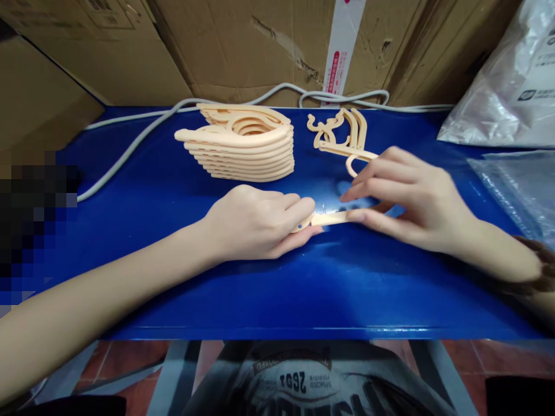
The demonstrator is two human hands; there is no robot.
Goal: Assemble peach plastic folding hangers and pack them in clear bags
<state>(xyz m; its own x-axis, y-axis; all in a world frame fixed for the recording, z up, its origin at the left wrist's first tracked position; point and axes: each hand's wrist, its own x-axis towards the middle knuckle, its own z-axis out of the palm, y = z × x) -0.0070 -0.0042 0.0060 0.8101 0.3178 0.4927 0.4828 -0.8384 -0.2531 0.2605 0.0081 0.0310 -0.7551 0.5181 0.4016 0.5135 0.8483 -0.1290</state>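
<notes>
A cream plastic hanger piece [330,219] lies across the space between my two hands, low over the blue table. My left hand [262,222] is closed around its left end, where a small hole shows beside the thumb. At the other end, my right hand [396,199] grips the piece by the thumb, its index and middle fingers raised off it. A stack of folded cream plastic hangers [243,151] rests behind my left hand. Loose hanger parts [356,130], some with hooks, lie beyond my right hand, which partly covers them.
Cardboard boxes [260,52] stand along the back of the blue table [277,294]. A grey cable [139,144] runs along the rear and left. White plastic bags [507,86] and a clear plastic sheet [520,185] occupy the right side.
</notes>
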